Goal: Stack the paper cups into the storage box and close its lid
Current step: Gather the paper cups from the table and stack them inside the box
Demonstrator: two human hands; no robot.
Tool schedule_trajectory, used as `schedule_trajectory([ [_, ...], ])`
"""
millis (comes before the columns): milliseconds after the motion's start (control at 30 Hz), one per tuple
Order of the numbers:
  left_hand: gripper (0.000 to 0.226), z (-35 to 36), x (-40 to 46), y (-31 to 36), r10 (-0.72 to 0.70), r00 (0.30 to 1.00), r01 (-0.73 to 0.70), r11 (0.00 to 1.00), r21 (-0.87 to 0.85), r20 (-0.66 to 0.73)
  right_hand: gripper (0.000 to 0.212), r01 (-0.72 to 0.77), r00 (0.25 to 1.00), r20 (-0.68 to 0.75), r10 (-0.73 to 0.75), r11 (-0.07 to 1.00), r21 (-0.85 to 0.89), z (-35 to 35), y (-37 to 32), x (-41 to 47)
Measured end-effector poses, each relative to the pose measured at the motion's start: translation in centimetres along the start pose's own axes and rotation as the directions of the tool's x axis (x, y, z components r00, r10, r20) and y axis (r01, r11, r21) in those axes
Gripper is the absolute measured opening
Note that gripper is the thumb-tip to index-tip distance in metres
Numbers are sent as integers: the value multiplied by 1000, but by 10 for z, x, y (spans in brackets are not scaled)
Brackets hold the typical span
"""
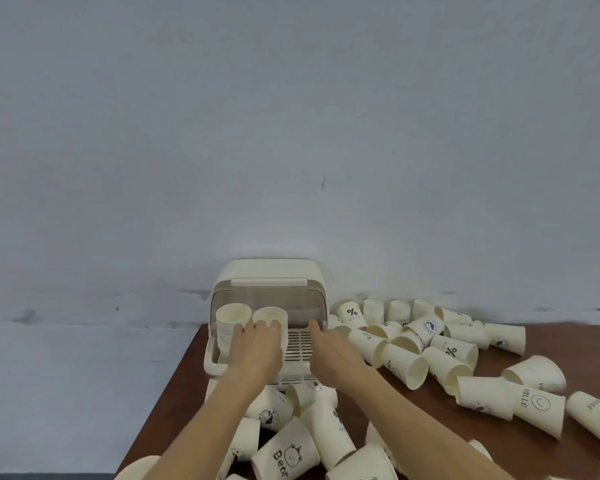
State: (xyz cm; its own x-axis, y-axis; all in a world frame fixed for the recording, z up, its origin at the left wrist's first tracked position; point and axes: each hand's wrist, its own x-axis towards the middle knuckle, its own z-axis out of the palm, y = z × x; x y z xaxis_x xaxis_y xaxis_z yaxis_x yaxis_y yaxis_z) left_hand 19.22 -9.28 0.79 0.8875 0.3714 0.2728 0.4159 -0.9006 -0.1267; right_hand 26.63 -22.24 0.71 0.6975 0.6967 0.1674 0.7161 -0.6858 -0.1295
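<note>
Nearest to me, loose paper cups (pixel 284 452) lie tumbled on their sides at the front edge of the brown table (pixel 430 403), one printed with a bear. Over them both my forearms reach forward to the storage box (pixel 267 271). My left hand (pixel 255 344) curls its fingers round the side of the right-hand of two cup stacks (pixel 270 318), which stand upright with mouths up in the left part of the box; the other stack (pixel 232 317) stands just beside it on the left. My right hand (pixel 329 344) holds nothing, its fingers fairly straight and resting over the slatted tray (pixel 298 344) on the box floor. To my right, more cups (pixel 430 344) lie scattered across the table, several nested in pairs, some marked with a percent sign or "HELLO". Further back, the box's cream lid (pixel 268 281) is swung up, leaving the front open. Behind everything rises a pale wall (pixel 291 116).
</note>
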Motion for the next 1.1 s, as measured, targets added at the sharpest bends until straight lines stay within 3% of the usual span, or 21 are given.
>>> schedule_trajectory([
  [267, 31, 3, -8, 73, 184, 981, -181, 982, -56, 60, 34, -177, 984, -26, 179, 983, 50, -10, 73, -34],
  [367, 27, 6, -6, 95, 220, 974, -215, 974, -74, 62, 44, -260, 965, -12, 262, 962, 81, -14, 97, -45],
  [433, 29, 6, -6, 109, 235, 970, -228, 969, -98, 61, 49, -294, 956, 19, 294, 952, 87, -15, 111, -51],
  [567, 29, 12, -3, 136, 285, 957, -279, 956, -91, 57, 36, -349, 937, 50, 345, 928, 128, -15, 138, -62],
  [767, 35, 28, 7, 173, 343, 933, -332, 937, -114, 107, 47, -389, 920, 81, 383, 918, 74, -10, 170, -76],
  [900, 35, 38, 13, 193, 379, 919, -369, 924, -105, 109, 32, -428, 903, 97, 418, 897, 116, -4, 188, -83],
  [1100, 35, 54, 39, 206, 359, 923, -359, 933, -26, 141, 28, -535, 845, 148, 514, 820, 202, 6, 200, -76],
])
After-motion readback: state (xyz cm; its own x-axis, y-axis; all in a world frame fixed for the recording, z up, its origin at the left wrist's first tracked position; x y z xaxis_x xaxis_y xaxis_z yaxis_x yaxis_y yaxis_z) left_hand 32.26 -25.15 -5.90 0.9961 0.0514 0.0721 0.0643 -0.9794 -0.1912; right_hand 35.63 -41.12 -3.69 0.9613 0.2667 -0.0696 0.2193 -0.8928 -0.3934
